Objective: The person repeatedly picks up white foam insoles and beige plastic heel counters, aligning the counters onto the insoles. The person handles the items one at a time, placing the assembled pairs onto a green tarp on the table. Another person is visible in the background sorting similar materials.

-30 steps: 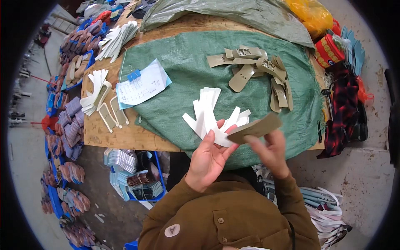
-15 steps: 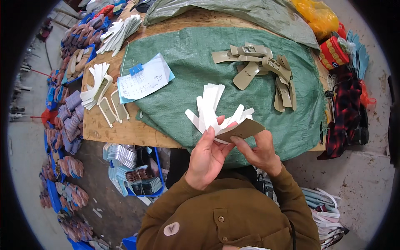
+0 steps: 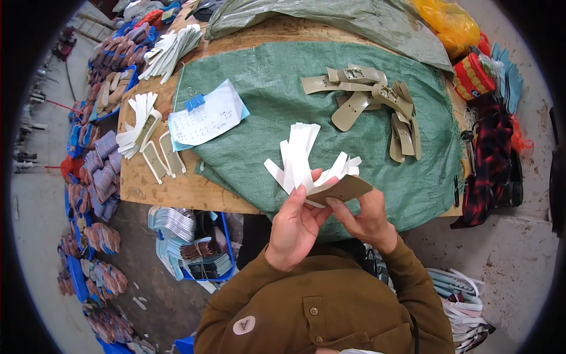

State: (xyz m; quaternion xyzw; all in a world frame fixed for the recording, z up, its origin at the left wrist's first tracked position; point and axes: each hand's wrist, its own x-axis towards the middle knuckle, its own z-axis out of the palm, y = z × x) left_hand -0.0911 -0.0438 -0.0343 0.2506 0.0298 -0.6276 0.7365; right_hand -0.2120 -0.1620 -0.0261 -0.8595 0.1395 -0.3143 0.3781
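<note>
My left hand [image 3: 292, 233] is closed around a fanned bundle of white strips [image 3: 299, 150], which spread up and away from its fingers. A curved tan insole [image 3: 346, 187] lies across the left fingertips, its right end pinched by my right hand [image 3: 374, 221] with the thumb along the near edge. Part of the left fingers is hidden behind the insole. Farther right on the green sheet [image 3: 259, 118], several more tan insoles [image 3: 354, 109] lie in a loose heap, some showing small holes.
Clipped papers [image 3: 206, 118] lie at the left of the sheet. On the wooden table [image 3: 200, 192] are white-edged pieces [image 3: 154, 162] and more strips [image 3: 171, 53]. Below the table's left edge stands a blue crate [image 3: 227, 242] of stacked pieces. A red tin [image 3: 471, 76] is at far right.
Both hands keep their hold with little movement. The insole has tilted slightly in the grip, and the whole view has shifted a little.
</note>
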